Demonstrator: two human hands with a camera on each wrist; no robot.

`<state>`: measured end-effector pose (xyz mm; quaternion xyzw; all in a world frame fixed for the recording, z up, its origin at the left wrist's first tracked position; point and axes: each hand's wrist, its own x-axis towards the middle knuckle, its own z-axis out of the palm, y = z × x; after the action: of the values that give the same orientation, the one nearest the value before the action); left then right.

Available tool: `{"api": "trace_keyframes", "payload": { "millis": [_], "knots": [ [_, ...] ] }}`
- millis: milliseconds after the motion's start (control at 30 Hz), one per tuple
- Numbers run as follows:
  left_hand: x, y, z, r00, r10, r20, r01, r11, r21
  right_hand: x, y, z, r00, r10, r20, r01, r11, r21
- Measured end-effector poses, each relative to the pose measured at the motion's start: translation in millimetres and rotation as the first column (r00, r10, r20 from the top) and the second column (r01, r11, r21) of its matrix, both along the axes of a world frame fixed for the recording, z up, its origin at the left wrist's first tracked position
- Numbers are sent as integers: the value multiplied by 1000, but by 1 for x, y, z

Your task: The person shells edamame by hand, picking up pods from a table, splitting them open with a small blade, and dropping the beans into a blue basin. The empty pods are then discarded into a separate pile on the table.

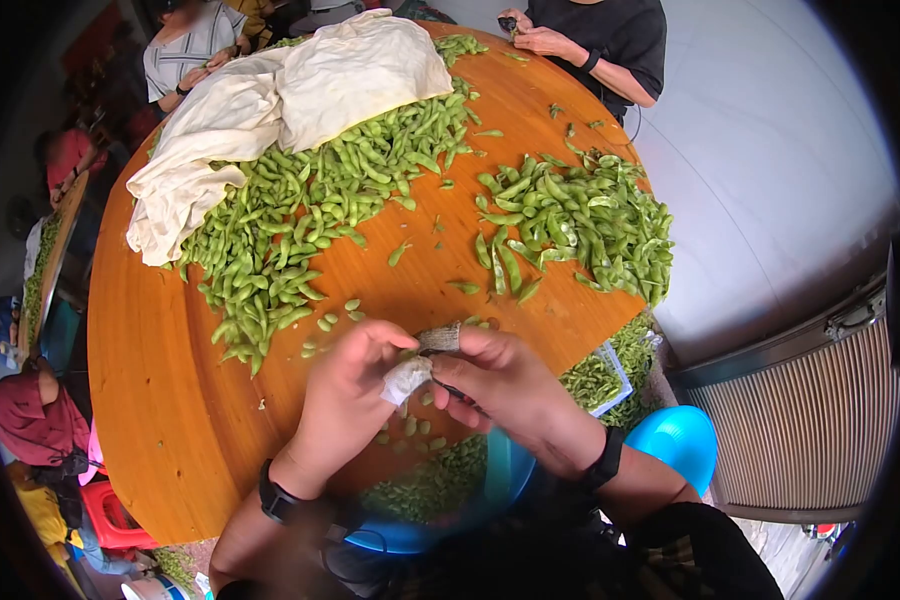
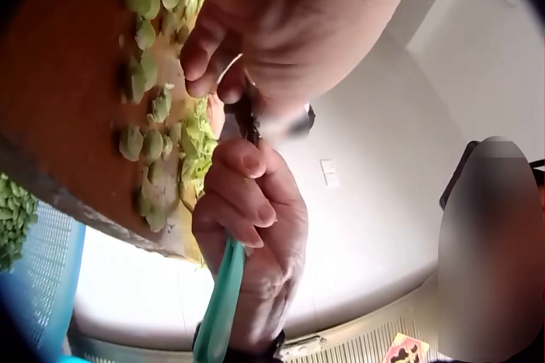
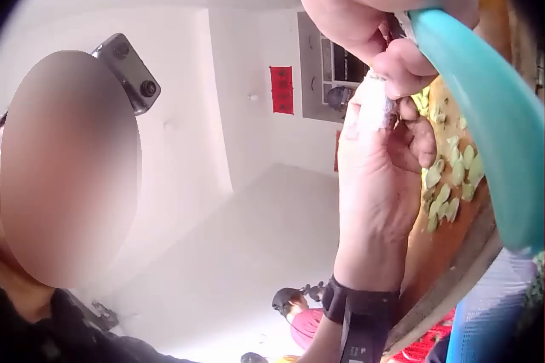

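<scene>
The two hands meet above the near table edge. My right hand grips a tool with a long teal handle; its fingers curl round the handle in the left wrist view, and a dark part sticks up between the hands. A knitted cover is on one right finger. My left hand has a white wrap on one digit, and its bent fingertips touch or nearly touch the dark part; whether they pinch anything is hidden. Pale green beans lie scattered beneath the hands.
A large pod heap lies partly under cream cloth. Another pile sits at the right of the round table. Below are a blue container of beans and a blue basin. People sit around.
</scene>
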<state>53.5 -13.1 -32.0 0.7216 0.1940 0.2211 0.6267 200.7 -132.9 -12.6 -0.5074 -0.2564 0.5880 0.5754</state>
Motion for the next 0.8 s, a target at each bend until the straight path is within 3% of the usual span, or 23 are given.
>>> {"api": "trace_keyframes", "payload": {
  "millis": [33,67,133,167,233,333,467,533,567,633,800],
  "knots": [
    [-1,0,-3,998,66,2,-66,979,192,0,0,1,1000,-21,14,21,1000,8],
    [-3,0,-3,998,68,0,-67,980,189,-2,0,-1,1000,-20,12,20,1000,6],
    [-5,-1,4,978,158,-134,-49,806,590,-6,1,-8,997,-53,52,48,994,94],
    [-5,-2,4,978,157,-134,-49,806,590,-8,2,-11,997,-54,51,49,994,93],
    [-5,-4,4,974,178,-137,-27,698,716,-11,3,-15,996,-66,64,60,994,96],
    [-8,-4,6,964,171,-204,42,658,752,-15,1,-14,997,-67,45,65,996,56],
    [-7,-2,6,983,94,-160,66,628,776,-14,-5,-11,996,-89,30,88,996,30],
    [-4,-9,10,962,111,-251,91,734,674,-13,-8,-11,993,-99,65,97,994,40],
    [-2,-13,10,961,122,-249,84,730,679,-13,-9,-12,994,-91,65,88,995,47],
    [5,-21,9,948,173,-267,9,825,566,-14,-11,-17,950,-123,287,105,991,79],
    [9,-29,16,927,198,-320,-11,864,503,-15,-16,-24,879,-149,454,92,985,145]
  ]
}}
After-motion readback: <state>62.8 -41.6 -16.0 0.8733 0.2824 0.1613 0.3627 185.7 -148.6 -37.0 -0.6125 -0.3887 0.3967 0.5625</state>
